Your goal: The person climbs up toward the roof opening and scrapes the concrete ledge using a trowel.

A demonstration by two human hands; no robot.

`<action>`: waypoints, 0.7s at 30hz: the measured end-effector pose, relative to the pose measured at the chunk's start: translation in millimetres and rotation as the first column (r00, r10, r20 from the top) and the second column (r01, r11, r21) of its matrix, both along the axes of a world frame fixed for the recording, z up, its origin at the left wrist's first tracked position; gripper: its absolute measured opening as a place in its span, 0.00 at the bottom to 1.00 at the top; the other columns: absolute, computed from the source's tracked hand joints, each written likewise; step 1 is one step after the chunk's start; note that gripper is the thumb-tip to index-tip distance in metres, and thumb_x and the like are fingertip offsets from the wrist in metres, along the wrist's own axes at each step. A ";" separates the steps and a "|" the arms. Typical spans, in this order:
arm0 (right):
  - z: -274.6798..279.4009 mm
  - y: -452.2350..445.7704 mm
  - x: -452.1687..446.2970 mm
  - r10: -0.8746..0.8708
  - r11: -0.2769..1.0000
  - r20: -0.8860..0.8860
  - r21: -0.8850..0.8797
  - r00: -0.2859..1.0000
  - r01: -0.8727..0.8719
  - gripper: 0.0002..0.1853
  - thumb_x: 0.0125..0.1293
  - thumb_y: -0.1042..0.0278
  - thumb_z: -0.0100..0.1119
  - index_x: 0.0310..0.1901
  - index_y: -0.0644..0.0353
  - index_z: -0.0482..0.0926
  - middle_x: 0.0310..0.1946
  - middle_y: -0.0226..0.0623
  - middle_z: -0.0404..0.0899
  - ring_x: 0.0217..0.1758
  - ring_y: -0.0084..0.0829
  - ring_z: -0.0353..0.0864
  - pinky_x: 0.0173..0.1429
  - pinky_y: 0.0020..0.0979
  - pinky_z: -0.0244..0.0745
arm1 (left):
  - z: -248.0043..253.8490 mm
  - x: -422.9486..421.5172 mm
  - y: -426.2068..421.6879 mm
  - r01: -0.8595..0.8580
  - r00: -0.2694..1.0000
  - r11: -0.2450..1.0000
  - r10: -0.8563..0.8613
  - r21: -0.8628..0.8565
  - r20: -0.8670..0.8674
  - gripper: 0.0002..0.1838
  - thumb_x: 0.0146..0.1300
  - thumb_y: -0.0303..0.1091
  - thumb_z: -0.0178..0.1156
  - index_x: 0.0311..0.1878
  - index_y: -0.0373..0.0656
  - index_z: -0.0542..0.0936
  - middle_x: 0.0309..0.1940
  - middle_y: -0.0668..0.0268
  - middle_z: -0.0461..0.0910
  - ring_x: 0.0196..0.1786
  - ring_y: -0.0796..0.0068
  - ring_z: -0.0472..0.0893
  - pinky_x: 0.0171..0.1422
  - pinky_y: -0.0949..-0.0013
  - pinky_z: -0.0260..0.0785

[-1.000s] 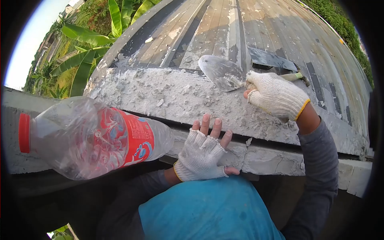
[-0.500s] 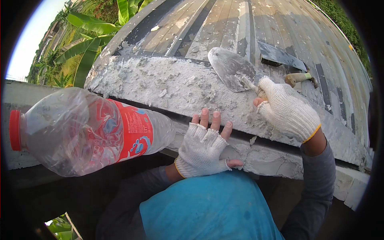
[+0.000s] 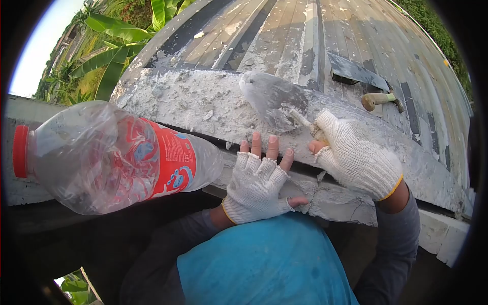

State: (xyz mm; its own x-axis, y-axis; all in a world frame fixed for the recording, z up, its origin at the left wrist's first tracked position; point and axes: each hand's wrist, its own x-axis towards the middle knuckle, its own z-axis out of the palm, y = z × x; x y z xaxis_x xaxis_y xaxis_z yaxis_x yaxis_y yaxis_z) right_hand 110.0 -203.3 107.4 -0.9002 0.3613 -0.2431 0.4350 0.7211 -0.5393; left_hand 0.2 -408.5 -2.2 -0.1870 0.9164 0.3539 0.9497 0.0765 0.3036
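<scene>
My right hand (image 3: 357, 152), in a white fingerless knit glove, is closed around the handle of a trowel (image 3: 274, 99). The trowel's mortar-smeared blade lies over the rough grey mortar (image 3: 178, 99) along the roof edge. My left hand (image 3: 258, 185), gloved the same way, rests on the ledge with its fingers stretched out and apart, holding nothing. Left of it, a large clear plastic bottle (image 3: 109, 157) with a red cap and red label lies on its side.
Beyond the mortar stretches a ribbed metal roof (image 3: 284, 40). A second trowel (image 3: 358, 72) with a wooden handle lies on it at the right. A dark gap runs between mortar and concrete ledge (image 3: 340, 201). Banana leaves (image 3: 114, 61) stand at upper left.
My right hand has moved the trowel left and slightly toward me over the mortar. The left hand has stayed nearly in place, with its fingers a little higher.
</scene>
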 end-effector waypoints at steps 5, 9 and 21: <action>-16.6 16.9 52.6 -0.125 0.980 -0.053 0.150 0.991 0.132 0.17 0.74 0.58 0.60 0.51 0.64 0.73 0.36 0.54 0.79 0.39 0.54 0.82 0.44 0.47 0.75 | -0.7 0.1 -0.1 0.021 1.000 1.000 -0.021 -0.006 -0.022 0.56 0.58 0.81 0.57 0.73 0.39 0.73 0.79 0.38 0.58 0.83 0.26 0.48 0.80 0.24 0.38; 2.6 1.1 35.0 -0.187 0.982 0.191 0.000 0.964 0.191 0.16 0.74 0.58 0.60 0.51 0.64 0.73 0.38 0.57 0.79 0.44 0.56 0.82 0.49 0.47 0.74 | -4.1 1.2 -1.0 0.049 0.998 0.999 -0.049 -0.011 -0.044 0.54 0.59 0.80 0.57 0.72 0.40 0.73 0.80 0.40 0.57 0.83 0.26 0.47 0.81 0.25 0.37; 10.6 6.8 18.9 -0.127 0.991 0.188 -0.025 0.974 0.134 0.20 0.76 0.56 0.57 0.56 0.66 0.74 0.44 0.57 0.82 0.48 0.55 0.85 0.49 0.46 0.79 | -4.8 -2.0 0.0 0.069 0.997 0.998 -0.068 -0.008 0.025 0.54 0.59 0.78 0.61 0.73 0.40 0.71 0.79 0.39 0.57 0.83 0.29 0.48 0.82 0.28 0.41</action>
